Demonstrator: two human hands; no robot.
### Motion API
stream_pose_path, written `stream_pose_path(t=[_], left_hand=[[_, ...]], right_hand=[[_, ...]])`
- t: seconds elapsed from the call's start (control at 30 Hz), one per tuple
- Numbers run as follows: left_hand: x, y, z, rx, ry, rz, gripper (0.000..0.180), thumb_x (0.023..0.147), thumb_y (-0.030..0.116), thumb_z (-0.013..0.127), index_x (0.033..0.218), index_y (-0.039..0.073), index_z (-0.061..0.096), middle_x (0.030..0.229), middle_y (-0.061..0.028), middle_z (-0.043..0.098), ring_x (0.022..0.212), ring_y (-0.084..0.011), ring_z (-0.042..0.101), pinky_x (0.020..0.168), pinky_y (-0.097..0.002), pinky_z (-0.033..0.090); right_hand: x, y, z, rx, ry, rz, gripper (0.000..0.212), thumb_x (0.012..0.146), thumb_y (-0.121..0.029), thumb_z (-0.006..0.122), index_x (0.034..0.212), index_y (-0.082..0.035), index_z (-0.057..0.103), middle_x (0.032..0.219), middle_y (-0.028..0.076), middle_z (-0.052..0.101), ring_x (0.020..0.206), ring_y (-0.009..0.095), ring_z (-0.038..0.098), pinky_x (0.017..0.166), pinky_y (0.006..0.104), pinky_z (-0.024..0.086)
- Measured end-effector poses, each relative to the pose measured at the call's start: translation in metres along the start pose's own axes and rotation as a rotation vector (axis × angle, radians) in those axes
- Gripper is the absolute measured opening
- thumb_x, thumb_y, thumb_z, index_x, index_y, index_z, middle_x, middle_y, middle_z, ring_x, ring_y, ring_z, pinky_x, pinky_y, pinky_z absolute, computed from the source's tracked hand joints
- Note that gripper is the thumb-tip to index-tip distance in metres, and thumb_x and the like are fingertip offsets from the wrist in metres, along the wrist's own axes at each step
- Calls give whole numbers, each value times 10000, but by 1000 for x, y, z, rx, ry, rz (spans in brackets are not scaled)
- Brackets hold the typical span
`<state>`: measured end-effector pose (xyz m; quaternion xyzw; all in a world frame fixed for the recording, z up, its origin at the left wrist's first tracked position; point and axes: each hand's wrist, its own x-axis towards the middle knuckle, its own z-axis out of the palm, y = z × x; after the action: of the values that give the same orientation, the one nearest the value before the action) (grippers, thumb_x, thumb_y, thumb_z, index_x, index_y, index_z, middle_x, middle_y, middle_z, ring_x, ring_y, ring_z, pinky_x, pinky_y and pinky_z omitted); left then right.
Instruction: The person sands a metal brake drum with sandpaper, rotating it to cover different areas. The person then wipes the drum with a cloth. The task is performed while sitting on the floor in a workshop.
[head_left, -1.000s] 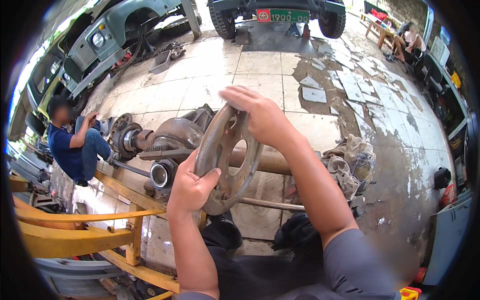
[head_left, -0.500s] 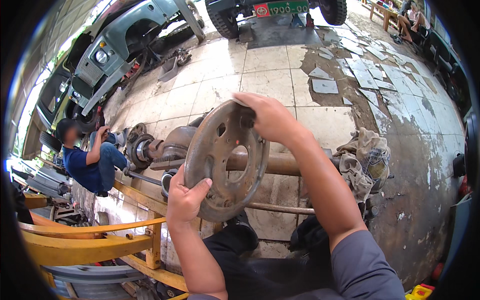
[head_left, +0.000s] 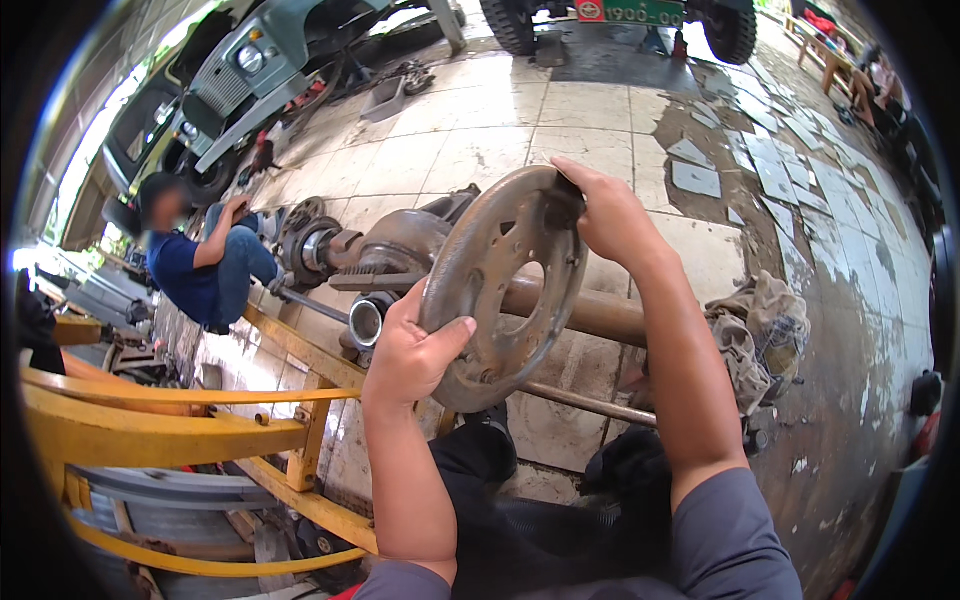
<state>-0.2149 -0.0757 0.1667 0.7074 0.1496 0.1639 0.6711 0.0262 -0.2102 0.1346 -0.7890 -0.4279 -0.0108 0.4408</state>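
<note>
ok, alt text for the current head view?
Left hand and right hand hold a worn round metal plate by its rim, tilted, its large central hole visible. Beyond it lies a vehicle axle; at picture left are a yellow frame and another person in blue.

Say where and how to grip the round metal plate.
Likely best: the outer rim of the round metal plate, from two opposite sides, left hand at the lower left, right hand at the upper right, as they hold it now. It's a broad, tilted disc with its edge exposed; opposed grips should steady it and leave the central hole unobstructed.
</note>
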Motion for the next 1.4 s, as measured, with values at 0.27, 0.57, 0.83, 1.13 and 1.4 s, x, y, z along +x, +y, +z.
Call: stream_pose_path(t=[0.27, 0.57, 0.83, 1.13, 1.4], left_hand=[[1, -3, -6, -48, -27, 16, 496, 852, -20, 667, 1330, -63, 539, 1213, -101, 659, 1098, -156, 608, 977, -301, 458], [2, -4, -4, -18, -32, 13, 472, 887, -39, 625, 1351, -46, 537, 1174, -79, 676, 1034, -108, 616, 904, -260, 494], [2, -2, -4, -36, -13, 17, 485, 841, -31, 651, 1314, -61, 550, 1190, -95, 671, 1075, -155, 622, 970, -298, 465], [4, -6, -6, -10, 9, 56, 453, 872, -49, 623, 1319, -64, 551, 1162, -79, 673, 1025, -121, 616, 919, -268, 477], [5, -4, -5, -17, 5, 69, 441, 878, -55, 617, 1314, -71, 552, 1159, -79, 673, 1024, -125, 615, 929, -269, 472]], right_hand=[[2, -8, 8, 66, 24, 20, 729, 713, 189, 462, 1392, -62, 552, 1365, 205, 586, 1292, 342, 548, 1106, 393, 424], [-1, -9, 17, 36, 114, -136, 699, 734, 158, 483, 1397, -57, 539, 1394, 208, 558, 1295, 347, 537, 1121, 391, 418], [-3, -18, 26, 21, 144, -121, 770, 705, 151, 541, 1439, -77, 499, 1452, 185, 512, 1385, 351, 440, 1163, 416, 376], [-8, -15, 48, -23, 278, -252, 779, 758, 143, 506, 1506, -41, 391, 1529, 218, 410, 1430, 413, 358, 1204, 453, 301], [-6, -14, 58, -22, 309, -272, 777, 785, 90, 518, 1530, -66, 363, 1548, 230, 379, 1447, 438, 322, 1212, 502, 255]])
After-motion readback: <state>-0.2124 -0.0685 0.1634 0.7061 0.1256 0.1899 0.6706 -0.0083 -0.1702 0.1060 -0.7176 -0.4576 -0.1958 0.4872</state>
